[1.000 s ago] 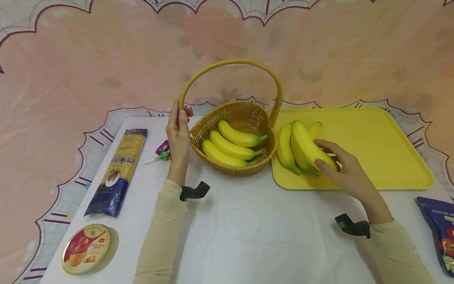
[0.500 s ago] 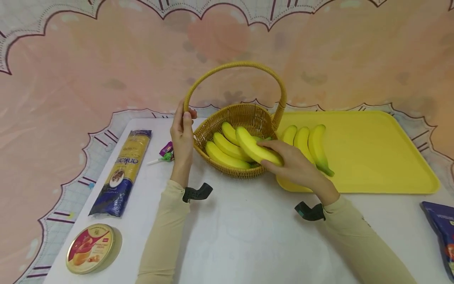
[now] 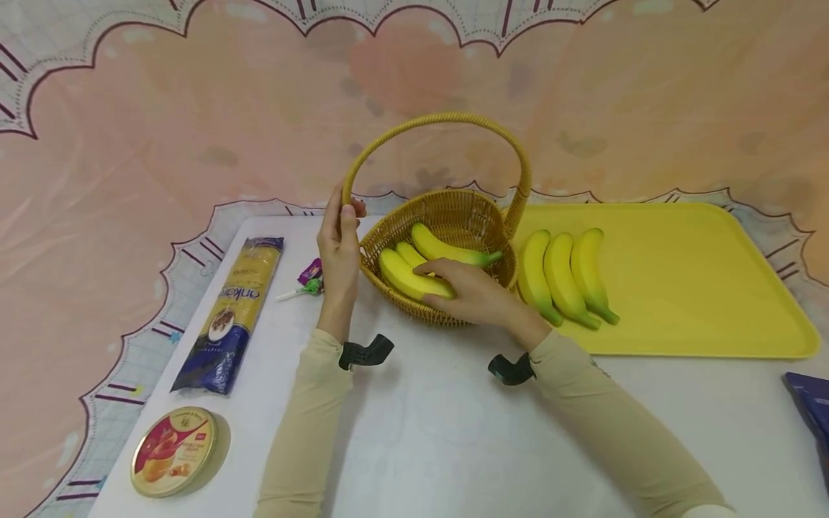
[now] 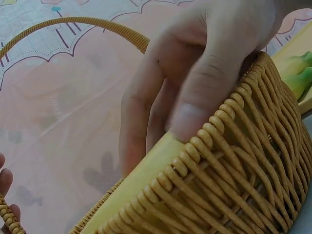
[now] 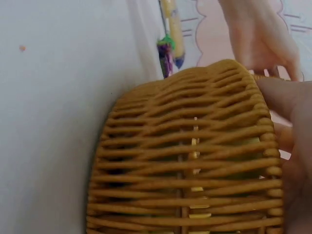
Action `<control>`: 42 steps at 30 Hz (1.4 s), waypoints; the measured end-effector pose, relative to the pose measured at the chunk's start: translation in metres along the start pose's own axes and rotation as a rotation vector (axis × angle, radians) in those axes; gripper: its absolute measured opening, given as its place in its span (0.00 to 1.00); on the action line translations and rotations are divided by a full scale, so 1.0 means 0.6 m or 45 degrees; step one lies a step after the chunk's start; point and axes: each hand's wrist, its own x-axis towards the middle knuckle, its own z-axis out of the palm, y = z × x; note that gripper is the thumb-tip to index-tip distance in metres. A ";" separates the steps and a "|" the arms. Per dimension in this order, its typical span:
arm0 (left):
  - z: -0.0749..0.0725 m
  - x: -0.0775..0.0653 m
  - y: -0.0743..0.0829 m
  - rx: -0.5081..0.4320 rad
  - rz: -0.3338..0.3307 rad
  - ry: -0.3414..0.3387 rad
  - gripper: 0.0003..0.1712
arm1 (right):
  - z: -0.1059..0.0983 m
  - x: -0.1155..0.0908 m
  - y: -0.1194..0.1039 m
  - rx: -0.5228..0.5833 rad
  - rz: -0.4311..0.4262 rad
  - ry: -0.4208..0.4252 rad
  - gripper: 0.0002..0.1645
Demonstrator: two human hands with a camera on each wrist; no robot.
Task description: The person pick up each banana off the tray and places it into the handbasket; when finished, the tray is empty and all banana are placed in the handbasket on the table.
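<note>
My left hand (image 3: 339, 255) holds the left side of the wicker basket (image 3: 476, 208), its fingers at the foot of the tall handle (image 3: 447, 117). Reaching over the basket's front rim, my right hand (image 3: 476, 291) grips a yellow banana (image 3: 414, 279) between thumb and fingers. That banana lies over others inside; another banana (image 3: 450, 248) rests farther back. In the left wrist view, the thumb and fingers of the right hand (image 4: 195, 73) straddle the banana (image 4: 141, 178) just inside the rim. The woven wall (image 5: 185, 161) hides most of the banana in the right wrist view.
Three bananas (image 3: 566, 280) lie side by side on the yellow tray (image 3: 699, 288), right of the basket. Leftward are a pasta packet (image 3: 229, 313), a lollipop (image 3: 311, 286), a purple-wrapped sweet (image 3: 311, 270) and a round tin (image 3: 173, 452). A blue pouch (image 3: 812, 403) sits at the right edge.
My right hand has carried the banana leftward from the tray into the basket and lowered it at the front left. My left hand has stayed on the basket.
</note>
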 end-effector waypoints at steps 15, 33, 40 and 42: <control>0.005 0.000 0.001 0.015 0.020 0.015 0.23 | -0.032 -0.047 0.019 0.255 0.095 0.115 0.27; 0.000 0.002 -0.001 -0.012 0.023 0.023 0.23 | -0.098 -0.214 0.168 0.180 0.493 0.604 0.27; 0.002 -0.001 -0.004 -0.001 0.022 0.021 0.23 | -0.097 -0.239 0.210 0.249 0.760 0.438 0.47; 0.003 -0.001 -0.005 -0.003 0.020 0.025 0.23 | -0.098 -0.240 0.215 0.253 0.796 0.408 0.48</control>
